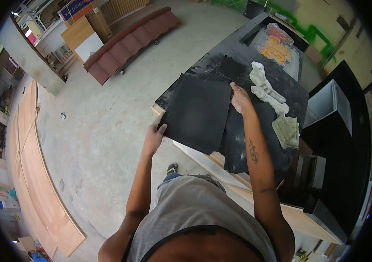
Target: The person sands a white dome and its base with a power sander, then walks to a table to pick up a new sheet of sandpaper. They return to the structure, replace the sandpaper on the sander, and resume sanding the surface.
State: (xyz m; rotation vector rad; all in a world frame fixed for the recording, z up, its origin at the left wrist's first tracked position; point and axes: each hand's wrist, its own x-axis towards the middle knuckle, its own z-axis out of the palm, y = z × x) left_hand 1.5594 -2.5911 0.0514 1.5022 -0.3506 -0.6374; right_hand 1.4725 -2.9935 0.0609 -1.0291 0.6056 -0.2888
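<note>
A black rectangular sheet point(197, 113) lies at the near left corner of the black tabletop, partly past its edge. My left hand point(154, 136) grips its lower left edge, thumb on top and fingers mostly hidden underneath. At the upper right edge, my right hand point(240, 98) is closed on the same sheet, with its fingertips partly hidden. Another black sheet point(238, 144) is under my right forearm, and a smaller black square point(231, 67) sits farther back. To the right are crumpled white striped knitwear point(265, 87), gloves or socks, and pale green folded pieces point(286, 131).
A clear plastic bag with orange and red contents point(275, 46) rests at the table's far end. Black cabinet-like panels point(347, 122) stand on the right. On the floor are a reddish-brown padded bench point(131, 43) with casters and long wooden boards point(41, 170).
</note>
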